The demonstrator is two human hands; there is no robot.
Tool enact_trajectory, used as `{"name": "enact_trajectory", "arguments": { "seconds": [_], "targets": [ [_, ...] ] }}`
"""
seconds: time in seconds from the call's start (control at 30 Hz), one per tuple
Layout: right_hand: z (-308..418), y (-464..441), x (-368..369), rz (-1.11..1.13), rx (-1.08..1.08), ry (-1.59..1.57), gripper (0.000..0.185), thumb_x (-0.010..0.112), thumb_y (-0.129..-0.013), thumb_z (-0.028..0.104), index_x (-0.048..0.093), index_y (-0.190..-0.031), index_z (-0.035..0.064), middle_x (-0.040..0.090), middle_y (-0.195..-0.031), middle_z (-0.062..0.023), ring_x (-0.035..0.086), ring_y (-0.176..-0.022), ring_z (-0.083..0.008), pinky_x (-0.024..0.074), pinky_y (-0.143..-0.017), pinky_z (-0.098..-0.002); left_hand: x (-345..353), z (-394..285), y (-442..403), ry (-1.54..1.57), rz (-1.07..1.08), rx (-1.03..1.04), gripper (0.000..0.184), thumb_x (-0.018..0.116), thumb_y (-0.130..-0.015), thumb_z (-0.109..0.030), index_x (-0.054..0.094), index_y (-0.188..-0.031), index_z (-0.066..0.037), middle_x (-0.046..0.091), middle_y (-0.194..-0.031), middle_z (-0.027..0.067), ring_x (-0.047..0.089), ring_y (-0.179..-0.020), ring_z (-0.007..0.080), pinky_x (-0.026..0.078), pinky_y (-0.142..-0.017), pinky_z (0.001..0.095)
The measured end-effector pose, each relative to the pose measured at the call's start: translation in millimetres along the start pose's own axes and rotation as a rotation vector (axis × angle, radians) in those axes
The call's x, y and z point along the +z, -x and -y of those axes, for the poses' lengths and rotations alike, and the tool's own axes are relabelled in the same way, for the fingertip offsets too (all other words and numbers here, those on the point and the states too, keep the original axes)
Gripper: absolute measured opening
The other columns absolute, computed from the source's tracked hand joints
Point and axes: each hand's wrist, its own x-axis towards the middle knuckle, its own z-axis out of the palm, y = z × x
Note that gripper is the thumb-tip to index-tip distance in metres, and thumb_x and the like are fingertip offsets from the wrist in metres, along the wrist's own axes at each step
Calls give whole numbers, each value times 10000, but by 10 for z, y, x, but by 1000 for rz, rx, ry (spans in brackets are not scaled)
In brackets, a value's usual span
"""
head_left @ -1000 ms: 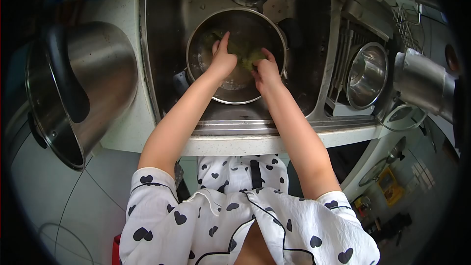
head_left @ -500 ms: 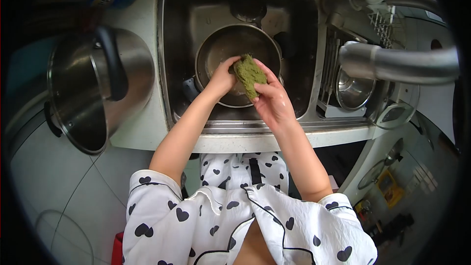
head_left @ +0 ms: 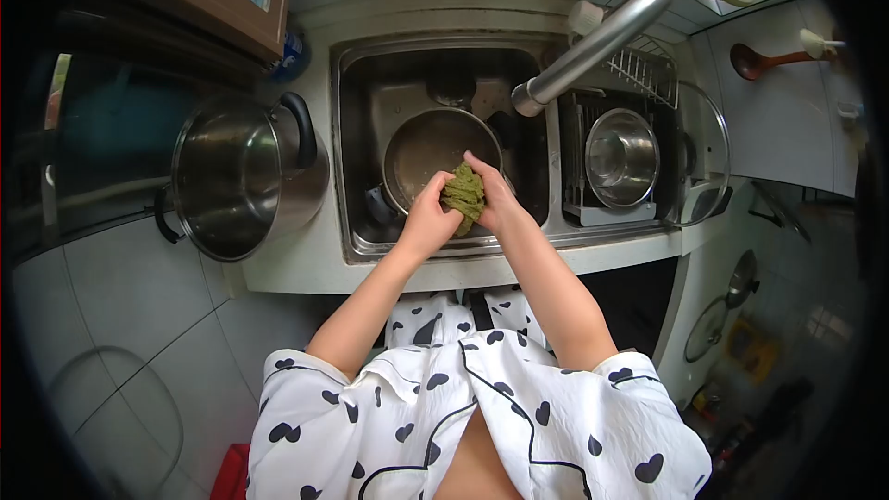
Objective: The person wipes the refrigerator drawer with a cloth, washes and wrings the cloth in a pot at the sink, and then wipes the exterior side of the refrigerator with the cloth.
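Two hands are clamped on one green cloth (head_left: 463, 196), squeezed into a creased bunch between them over the near part of the pan (head_left: 387, 167). The left hand (head_left: 431, 218) grips it from the left, fingers bent around its side; the right hand (head_left: 495, 196) presses in from the right, with one digit extended past the cloth's far end. The pan sits in the sink (head_left: 354, 162), its floor partly covered by the hands. On the surface (head_left: 287, 270) left of the sink stands a deep steel pot (head_left: 306, 187) with black handles, its mouth turned towards the viewer. The tap (head_left: 597, 44) slants above the sink's right side. Right of the sink lies a steel bowl (head_left: 611, 183), and just beside it a glass lid (head_left: 724, 134) stands tilted. A brown ladle (head_left: 748, 63) hangs near the tiled wall (head_left: 787, 125), well apart from the hands.
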Motion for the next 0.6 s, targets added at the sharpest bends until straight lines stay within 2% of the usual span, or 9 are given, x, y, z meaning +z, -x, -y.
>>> {"name": "enact_trajectory", "arguments": {
  "seconds": [0.1,0.17,0.23,0.27,0.37,0.4,0.47,0.53,0.6],
  "targets": [
    [-36,-9,48,-68,-70,-25,351,484,-981,337,550,-1087,9,631,-1025,-140,638,-953,-279,527,-856,-416,83,-147,154,202,-130,64,470,527,-804,-39,447,-1266,-56,475,-1215,112,475,-1143,181,416,-934,299],
    [-52,8,68,-61,-96,-36,339,451,-996,340,553,-1064,24,633,-1025,-129,638,-944,-267,533,-832,-424,133,-239,232,17,-199,186,498,547,-869,-180,407,-1337,-82,421,-1285,154,434,-1211,248,399,-975,349],
    [-106,52,122,-32,-123,-41,355,460,-992,367,553,-1056,31,631,-1027,-124,637,-940,-266,536,-820,-426,160,-159,275,-547,-226,372,552,547,-927,-356,370,-1390,-112,376,-1320,191,391,-1254,322,380,-1004,399],
    [-102,76,144,-34,-85,18,402,492,-972,429,564,-1037,39,636,-997,-117,639,-912,-269,541,-800,-421,169,-131,278,-630,-278,395,597,540,-912,-504,392,-1346,-121,405,-1271,205,453,-1168,391,419,-945,427],
    [-144,114,174,116,-28,-90,420,557,-934,460,577,-997,46,639,-940,-106,645,-863,-268,546,-771,-417,122,-311,285,-569,-242,205,556,559,-891,-519,444,-1265,-125,440,-1227,206,523,-1074,425,452,-867,467],
    [-146,147,221,88,-23,-113,417,569,-926,461,580,-985,48,641,-925,-106,647,-848,-269,547,-764,-419,114,-353,271,-557,-269,211,521,572,-880,-527,486,-1160,-96,514,-1152,205,570,-973,431,462,-799,488],
    [-173,193,322,31,-5,-161,414,593,-912,463,585,-959,52,645,-896,-104,651,-817,-269,549,-749,-423,75,-384,225,-471,-251,208,490,572,-887,-508,502,-1119,-83,551,-1096,207,576,-966,426,462,-792,478],
    [-200,152,328,62,-57,-145,387,625,-897,435,584,-951,53,646,-886,-106,652,-804,-276,552,-745,-421,62,-422,164,-391,-269,210,433,571,-897,-473,545,-1017,-58,623,-969,204,597,-941,407,466,-764,460],
    [-194,92,319,77,-84,-141,343,632,-895,390,582,-944,54,646,-876,-108,653,-794,-281,553,-740,-414,53,-465,153,-317,-250,141,418,563,-899,-465,562,-983,-54,642,-920,202,613,-910,401,469,-753,449]
  ]
}}
